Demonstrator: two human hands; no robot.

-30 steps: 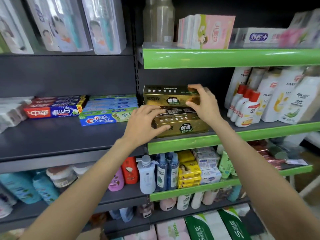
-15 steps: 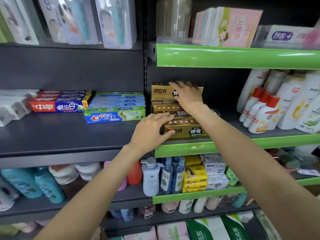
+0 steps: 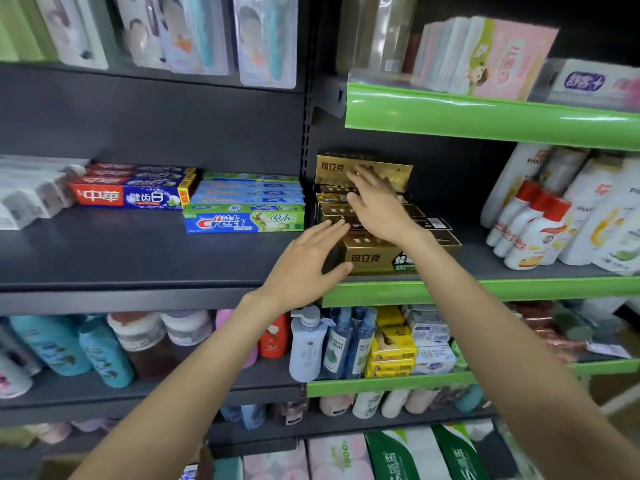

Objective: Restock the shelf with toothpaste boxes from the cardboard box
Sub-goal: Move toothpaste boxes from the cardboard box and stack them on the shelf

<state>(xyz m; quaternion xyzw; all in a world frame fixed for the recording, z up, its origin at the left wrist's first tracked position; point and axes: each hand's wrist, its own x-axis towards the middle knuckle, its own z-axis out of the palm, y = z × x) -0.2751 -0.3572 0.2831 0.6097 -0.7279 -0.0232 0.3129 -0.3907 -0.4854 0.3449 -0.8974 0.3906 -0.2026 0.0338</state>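
Observation:
Gold toothpaste boxes (image 3: 367, 258) lie stacked on the green-edged shelf (image 3: 485, 289), with one gold box (image 3: 332, 166) standing on top at the back. My left hand (image 3: 306, 268) is spread with straight fingers against the left end of the front gold box. My right hand (image 3: 379, 206) hovers flat over the middle of the stack, fingers straight, below the back box. Neither hand holds anything. The cardboard box is out of view.
Left of the stack lie green-blue Crest toothpaste boxes (image 3: 242, 221) and red-blue toothpaste boxes (image 3: 128, 195) on a dark shelf (image 3: 104, 258). White shampoo bottles (image 3: 540, 220) stand to the right. A green shelf (image 3: 485, 119) hangs above; bottles and soap fill lower shelves.
My right hand set the gold box on the back of the stack, let go and drew back toward me. My left hand went from curled over the front box to flat against its left end.

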